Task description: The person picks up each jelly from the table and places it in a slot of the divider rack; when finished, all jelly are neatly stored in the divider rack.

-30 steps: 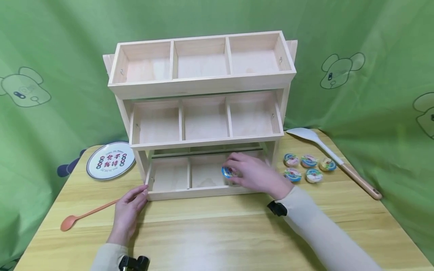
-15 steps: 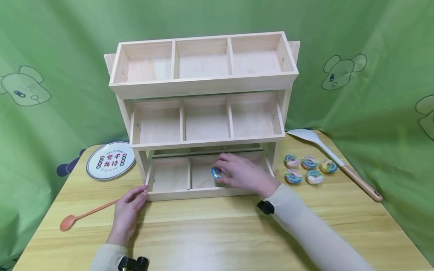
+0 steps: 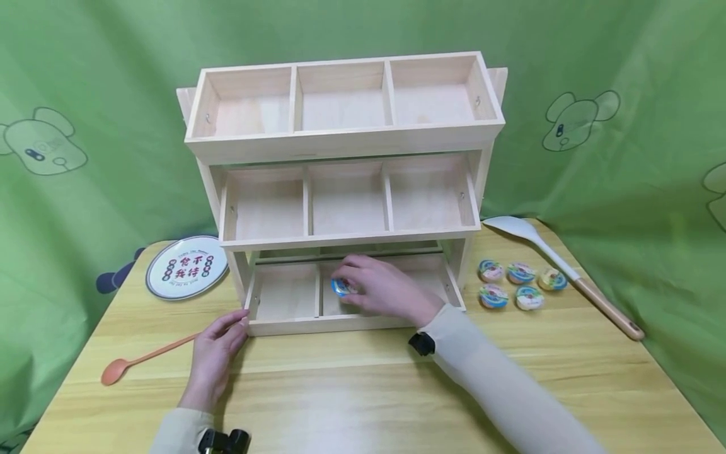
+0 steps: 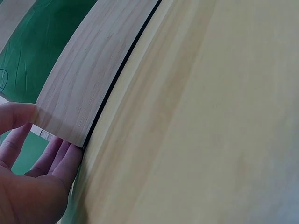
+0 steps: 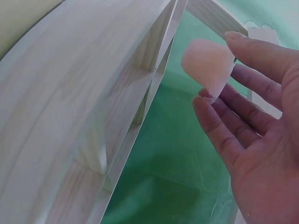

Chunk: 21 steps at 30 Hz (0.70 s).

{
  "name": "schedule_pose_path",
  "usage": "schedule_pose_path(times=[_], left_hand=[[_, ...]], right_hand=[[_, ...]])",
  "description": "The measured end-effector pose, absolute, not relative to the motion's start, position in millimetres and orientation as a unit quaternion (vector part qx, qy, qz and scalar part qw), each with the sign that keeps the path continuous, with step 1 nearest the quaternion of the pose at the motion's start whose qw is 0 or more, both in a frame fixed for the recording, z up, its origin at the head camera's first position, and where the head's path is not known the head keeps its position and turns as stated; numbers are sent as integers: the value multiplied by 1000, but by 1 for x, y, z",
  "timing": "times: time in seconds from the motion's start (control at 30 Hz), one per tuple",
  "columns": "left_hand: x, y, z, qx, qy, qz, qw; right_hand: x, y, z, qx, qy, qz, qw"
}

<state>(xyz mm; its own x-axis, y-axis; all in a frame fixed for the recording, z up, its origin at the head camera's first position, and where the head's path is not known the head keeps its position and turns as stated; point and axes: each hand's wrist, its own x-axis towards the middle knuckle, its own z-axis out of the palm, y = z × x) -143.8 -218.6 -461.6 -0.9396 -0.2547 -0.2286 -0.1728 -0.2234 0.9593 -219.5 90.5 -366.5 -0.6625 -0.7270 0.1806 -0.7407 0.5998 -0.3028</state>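
Observation:
My right hand [image 3: 386, 287] pinches a small jelly cup [image 3: 341, 287] by its rim over the middle compartment of the rack's bottom tray [image 3: 334, 324]. The right wrist view shows the cup's pale pink body [image 5: 208, 65] between thumb and fingertips, its blue lid hidden there. At the tray's front left corner, my left hand [image 3: 212, 353] holds the wood, thumb on the upper edge and fingers at the end, as the left wrist view shows. Several more jelly cups [image 3: 529, 298] with blue-rimmed lids sit on the table right of the rack.
The three-tier wooden rack [image 3: 346, 142] has trays split into three compartments each. A white ladle [image 3: 550, 252] with a wooden handle lies at the right. On the left are a round printed plate [image 3: 187, 268] and an orange spoon [image 3: 116, 371]. Green curtain [image 3: 612, 38] hangs behind.
My right hand has moved left with the jelly cup, from near the right divider to the left part of the middle compartment. The left hand keeps its place at the tray corner.

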Motion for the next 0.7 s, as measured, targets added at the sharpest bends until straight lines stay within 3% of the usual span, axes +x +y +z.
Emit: schedule_pose_path(times=[0.7], left_hand=[[-144,-220,-462,169,-629,-758,25]], right_hand=[[-233,29,-379,409,-883,230,-31]])
